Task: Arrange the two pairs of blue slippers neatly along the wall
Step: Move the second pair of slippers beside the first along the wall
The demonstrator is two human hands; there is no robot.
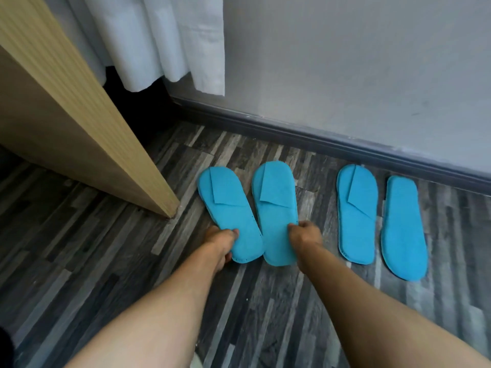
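Several flat blue slippers lie on the dark plank floor with their toes toward the grey wall (358, 62). My left hand (220, 243) pinches the heel side of the leftmost slipper (228, 208). My right hand (305, 235) pinches the heel side of the second slipper (276, 208); these two touch at the heels and splay apart at the toes. Further right lie a third slipper (357, 211) and a fourth slipper (403, 229), side by side with a narrow gap. The fourth shows no strap and sits slightly lower.
A light wooden cabinet panel (79, 115) stands on the left, its corner close to the leftmost slipper. White curtains (159, 41) hang behind it. A dark skirting board (332, 139) runs along the wall's foot just beyond the slipper toes.
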